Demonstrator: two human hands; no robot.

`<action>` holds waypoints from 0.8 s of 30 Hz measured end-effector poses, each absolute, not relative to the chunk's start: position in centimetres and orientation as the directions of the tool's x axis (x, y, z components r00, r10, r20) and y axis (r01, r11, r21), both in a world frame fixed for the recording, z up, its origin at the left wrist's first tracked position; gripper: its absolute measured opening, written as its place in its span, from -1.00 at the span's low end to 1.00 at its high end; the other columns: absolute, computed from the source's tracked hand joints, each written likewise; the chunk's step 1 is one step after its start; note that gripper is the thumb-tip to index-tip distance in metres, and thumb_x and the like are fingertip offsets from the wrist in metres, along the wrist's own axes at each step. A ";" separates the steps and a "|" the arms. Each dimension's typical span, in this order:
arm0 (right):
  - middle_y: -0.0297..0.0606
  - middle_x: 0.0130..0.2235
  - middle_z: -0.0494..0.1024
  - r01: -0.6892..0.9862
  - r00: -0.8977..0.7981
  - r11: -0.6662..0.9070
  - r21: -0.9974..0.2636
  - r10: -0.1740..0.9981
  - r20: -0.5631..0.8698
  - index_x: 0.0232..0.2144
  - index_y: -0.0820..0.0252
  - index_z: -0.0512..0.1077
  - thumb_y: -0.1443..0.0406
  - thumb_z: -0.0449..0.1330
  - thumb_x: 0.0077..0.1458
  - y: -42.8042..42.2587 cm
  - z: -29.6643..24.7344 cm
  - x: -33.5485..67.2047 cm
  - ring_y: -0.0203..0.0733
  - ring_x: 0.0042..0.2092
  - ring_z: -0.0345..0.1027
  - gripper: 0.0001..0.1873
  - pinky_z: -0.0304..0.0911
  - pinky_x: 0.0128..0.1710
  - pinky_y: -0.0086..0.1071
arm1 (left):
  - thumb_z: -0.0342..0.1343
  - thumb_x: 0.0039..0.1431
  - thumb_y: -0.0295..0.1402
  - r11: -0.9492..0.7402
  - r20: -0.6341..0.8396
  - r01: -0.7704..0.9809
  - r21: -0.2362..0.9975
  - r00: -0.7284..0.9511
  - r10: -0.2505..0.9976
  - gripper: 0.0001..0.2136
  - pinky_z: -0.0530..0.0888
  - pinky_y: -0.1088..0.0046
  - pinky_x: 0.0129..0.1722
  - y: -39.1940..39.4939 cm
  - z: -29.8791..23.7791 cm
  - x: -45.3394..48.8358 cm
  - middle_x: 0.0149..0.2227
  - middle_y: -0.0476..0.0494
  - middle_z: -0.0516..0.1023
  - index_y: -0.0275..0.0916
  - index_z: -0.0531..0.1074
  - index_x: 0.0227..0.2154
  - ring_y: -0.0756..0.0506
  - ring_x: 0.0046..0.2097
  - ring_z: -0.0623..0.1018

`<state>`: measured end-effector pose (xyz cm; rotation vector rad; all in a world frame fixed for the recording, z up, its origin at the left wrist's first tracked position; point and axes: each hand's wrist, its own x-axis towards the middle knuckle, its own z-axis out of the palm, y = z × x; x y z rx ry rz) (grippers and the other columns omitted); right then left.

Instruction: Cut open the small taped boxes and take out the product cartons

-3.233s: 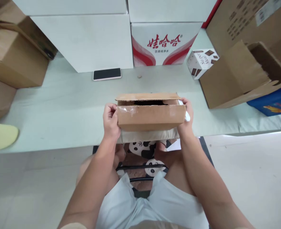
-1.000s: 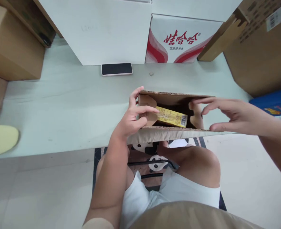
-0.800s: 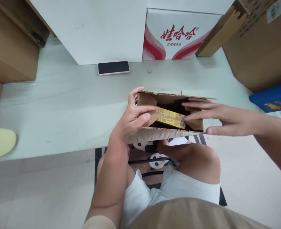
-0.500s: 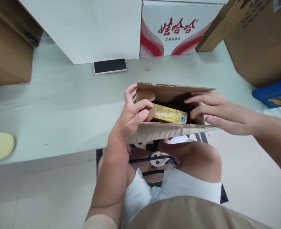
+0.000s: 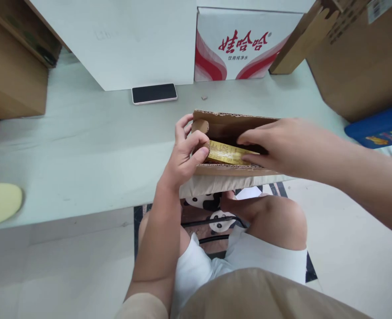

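Observation:
An opened cardboard box point(image 5: 222, 170) sits at the table's near edge, its top facing me. Inside it lies a yellow printed carton point(image 5: 227, 153). My left hand point(image 5: 186, 153) is closed on the box's left end, with thumb and index finger pinching the small end flap and the other fingers round the outside. From the right, my right hand point(image 5: 276, 144) reaches into the box opening. Its thumb lies against the right part of the yellow carton, and its fingers are spread apart from the thumb on the far side. The carton's right end is hidden beneath this hand.
Farther back on the pale table point(image 5: 99, 146) lies a phone point(image 5: 154, 93). Behind it stand a large white box point(image 5: 132, 44) and a red-and-white water carton point(image 5: 245, 44). Brown boxes point(image 5: 13, 66) flank the left; a blue package point(image 5: 378, 128) lies right.
My right hand has moved left from the box's right end, over the opening and onto the yellow carton, covering its barcode end. My left hand keeps its hold on the box.

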<state>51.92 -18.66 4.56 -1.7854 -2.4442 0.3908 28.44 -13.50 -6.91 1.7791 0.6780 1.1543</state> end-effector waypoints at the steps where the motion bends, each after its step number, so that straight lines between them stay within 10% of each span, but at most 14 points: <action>1: -0.34 -0.46 0.47 0.910 -0.299 0.244 -0.334 0.946 -0.123 -0.35 0.12 0.53 -0.13 0.26 0.00 -17.9 4.0 51.2 -0.24 -0.40 0.29 -0.55 0.21 -0.19 -0.26 | 0.04 0.22 0.20 -0.462 0.428 -0.018 0.887 0.413 0.804 -0.52 0.37 -0.03 0.30 -13.5 -6.9 28.5 0.18 -0.25 0.27 -0.17 0.40 -0.41 -0.38 0.34 0.27; 14: -0.24 -0.40 0.51 0.971 -0.229 0.218 -0.100 0.968 -0.107 -0.27 0.10 0.53 0.12 0.43 -0.26 -17.2 4.0 54.0 -0.16 -0.40 0.31 -0.57 0.22 -0.29 -0.22 | -0.24 0.34 0.19 -0.552 0.514 -0.012 0.834 0.381 0.768 -0.42 0.22 -0.03 0.46 -13.5 -7.6 29.0 0.20 -0.27 0.27 -0.14 0.53 -0.19 -0.33 0.44 0.17; 24: -0.08 -0.15 0.59 0.948 -0.319 0.291 0.131 0.845 0.428 0.07 0.23 0.46 0.15 0.07 0.15 -21.7 8.2 57.9 -0.09 -0.14 0.50 -0.51 0.40 -0.19 -0.22 | -0.12 0.22 0.30 -0.576 0.501 0.056 0.816 0.430 0.751 -0.34 0.30 0.02 0.41 -12.5 -9.7 30.7 0.33 -0.25 0.05 0.00 0.35 0.19 -0.39 0.44 0.18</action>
